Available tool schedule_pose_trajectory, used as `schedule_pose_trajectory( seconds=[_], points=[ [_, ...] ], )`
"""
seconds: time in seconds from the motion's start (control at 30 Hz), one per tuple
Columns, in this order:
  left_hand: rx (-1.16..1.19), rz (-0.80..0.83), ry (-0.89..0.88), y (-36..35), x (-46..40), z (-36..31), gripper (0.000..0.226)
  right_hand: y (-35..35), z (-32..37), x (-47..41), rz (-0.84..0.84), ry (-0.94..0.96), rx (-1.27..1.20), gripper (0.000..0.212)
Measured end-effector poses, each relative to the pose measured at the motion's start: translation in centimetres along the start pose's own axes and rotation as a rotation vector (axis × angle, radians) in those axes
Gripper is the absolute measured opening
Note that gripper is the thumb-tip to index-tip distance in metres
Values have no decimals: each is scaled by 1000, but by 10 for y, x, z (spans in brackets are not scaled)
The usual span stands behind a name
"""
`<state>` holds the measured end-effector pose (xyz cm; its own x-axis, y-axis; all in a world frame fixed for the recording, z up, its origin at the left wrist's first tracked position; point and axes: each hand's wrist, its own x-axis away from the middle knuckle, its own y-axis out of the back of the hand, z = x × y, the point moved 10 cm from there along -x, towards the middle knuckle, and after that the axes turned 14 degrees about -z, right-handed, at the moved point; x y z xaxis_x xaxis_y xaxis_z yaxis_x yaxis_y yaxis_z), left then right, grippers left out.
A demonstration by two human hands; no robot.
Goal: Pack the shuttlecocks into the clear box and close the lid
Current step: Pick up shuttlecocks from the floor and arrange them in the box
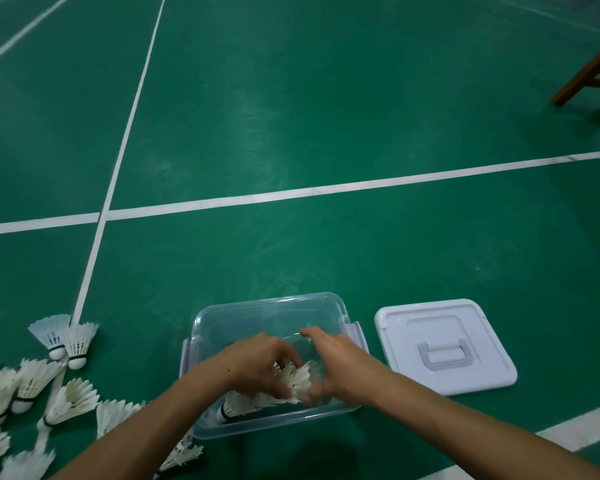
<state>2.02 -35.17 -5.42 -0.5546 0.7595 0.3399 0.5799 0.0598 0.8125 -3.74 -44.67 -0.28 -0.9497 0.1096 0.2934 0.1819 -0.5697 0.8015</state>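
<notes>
Head view shows both hands low in the middle of the frame, reaching into a clear rectangular plastic box (270,362) that sits on the green court floor (291,133). The left hand (262,367) and the right hand (340,367) curl their fingers round a small bunch of white feathered shuttlecocks (293,379) held between them inside the box, near its lower edge; one more cork tip with a dark band shows against the box wall at lower left of the bunch. The fingers of both hands are clamped on the feathers, thumbs toward each other. At the lower left of the frame a loose pile of white feather shuttlecocks (32,386) lies on the floor, still unpacked, well apart from the box. A flat white plastic lid with a pale grey handle (444,344) lies just beside the box at lower right, not yet fitted. A brown wooden chair leg (589,67) stands at the upper right. The shuttlecocks look very light, and their feather skirts are likely brittle and easy to crush, so the safer hold is probably at the round cork base or loosely round the skirt without squeezing. The lid looks stiff and light and could be lifted by its handle.
</notes>
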Motion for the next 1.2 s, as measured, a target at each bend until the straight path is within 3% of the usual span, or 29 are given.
schedule_pose_trajectory(
  seconds=[0.13,0.3,0.37,0.43,0.5,0.57,0.8,1.0,1.1,1.2],
  points=[
    [-135,64,-29,-18,-12,-14,56,40,-11,-3,-137,-42,-178,89],
    [-118,99,-1,-29,-18,-14,75,69,-26,0,-253,-54,-314,60],
    [-30,15,-19,-9,-18,-14,84,72,-28,1,-277,-46,-339,53],
    [171,-144,-7,26,-15,-15,75,69,-22,4,-272,-13,-370,47],
    [450,-279,67,55,-10,-13,56,61,-4,10,-221,47,-437,54],
    [637,-357,123,65,-7,-16,40,54,16,14,-201,90,-509,74],
    [917,-564,313,59,-6,-13,30,42,42,21,-168,152,-622,114],
    [991,-453,515,48,3,-15,48,41,36,22,-236,159,-626,103],
    [998,-458,460,58,6,-11,55,52,28,22,-300,183,-600,93],
    [911,-486,344,63,8,2,47,77,0,21,-418,138,-573,78]
  ],
)
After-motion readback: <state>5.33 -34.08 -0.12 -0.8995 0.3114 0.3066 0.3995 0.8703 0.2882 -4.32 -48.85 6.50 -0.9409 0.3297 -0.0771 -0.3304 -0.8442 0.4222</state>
